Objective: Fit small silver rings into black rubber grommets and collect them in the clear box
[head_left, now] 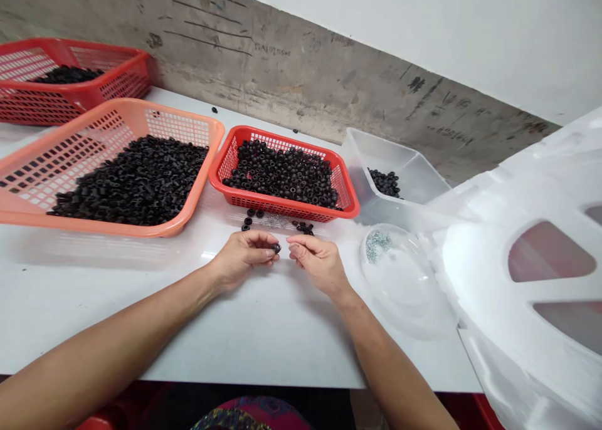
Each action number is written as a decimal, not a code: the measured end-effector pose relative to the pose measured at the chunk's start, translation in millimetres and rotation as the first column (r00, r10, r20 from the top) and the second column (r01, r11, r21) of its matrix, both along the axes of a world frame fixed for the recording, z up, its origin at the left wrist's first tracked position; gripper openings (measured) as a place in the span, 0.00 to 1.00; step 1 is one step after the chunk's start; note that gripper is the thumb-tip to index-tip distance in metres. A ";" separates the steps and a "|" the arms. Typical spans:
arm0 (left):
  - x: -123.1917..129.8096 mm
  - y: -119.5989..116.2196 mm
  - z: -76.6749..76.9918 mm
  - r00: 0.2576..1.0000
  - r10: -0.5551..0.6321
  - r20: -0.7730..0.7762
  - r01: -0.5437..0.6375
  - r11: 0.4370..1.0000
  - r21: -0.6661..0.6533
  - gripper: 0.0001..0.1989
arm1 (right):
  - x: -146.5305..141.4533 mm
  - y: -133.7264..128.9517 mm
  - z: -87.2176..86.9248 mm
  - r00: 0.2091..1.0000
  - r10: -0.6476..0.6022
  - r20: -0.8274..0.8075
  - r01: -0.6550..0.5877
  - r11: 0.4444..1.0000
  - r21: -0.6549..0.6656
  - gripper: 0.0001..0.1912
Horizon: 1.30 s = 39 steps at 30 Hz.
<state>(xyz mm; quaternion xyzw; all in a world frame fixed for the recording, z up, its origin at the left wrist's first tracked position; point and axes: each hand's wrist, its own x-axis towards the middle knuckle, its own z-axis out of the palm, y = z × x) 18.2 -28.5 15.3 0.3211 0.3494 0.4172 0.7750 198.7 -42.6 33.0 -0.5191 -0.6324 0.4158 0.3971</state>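
Left fingers [266,252] pinch a small black part [276,248].

Open tabletop [263,336] nearest the person — baskets behind
Red basket [286,207], orange basket [94,227] block the way back; clear round dish [399,286] and white plastic [484,261] crowd the right — front stays low.

A white tabletop [282,330] has its far edge along a rough, bare grey concrete wall section [301,73] marked with dark handwriting and streaks. Above that band, along a slanting border, the wall turns smooth and white [446,29]. Light reflects softly off the tabletop. Below its near edge, the space is dark, with red patches at both sides.
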 end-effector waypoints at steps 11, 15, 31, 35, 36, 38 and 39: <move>-1.6 0.1 1.7 0.997 -0.047 0.058 0.048 0.999 -0.012 0.13 | 0.5 2.1 -0.4 0.946 0.069 -0.317 -0.150 0.960 -0.238 0.13; -0.9 -0.6 1.6 0.998 -0.036 0.052 0.036 0.999 0.004 0.14 | -0.7 2.9 -0.3 0.937 0.062 -0.345 -0.162 0.949 -0.270 0.11; 1.0 -1.7 0.8 0.995 -0.061 -0.079 0.068 0.994 0.087 0.13 | -7.0 -6.0 15.3 1.000 -0.021 0.007 0.022 0.995 -0.100 0.03; 1.1 -1.6 -1.9 0.993 -0.059 -0.102 0.071 0.990 0.118 0.12 | -9.4 -7.5 15.7 0.997 -0.016 0.070 0.019 0.999 -0.042 0.02; 1.2 -1.7 -2.4 0.992 -0.059 -0.108 0.073 0.989 0.127 0.12 | -9.6 -7.6 14.7 0.996 -0.014 0.086 0.016 0.999 -0.027 0.03; 1.5 -1.9 -2.8 0.990 -0.059 -0.128 0.077 0.986 0.146 0.12 | -9.5 -7.6 11.9 0.993 -0.004 0.117 0.003 1.000 0.008 0.04; 1.8 -2.1 -2.7 0.988 -0.056 -0.143 0.078 0.984 0.157 0.11 | -9.1 -7.6 10.4 0.991 0.004 0.132 -0.008 0.999 0.032 0.04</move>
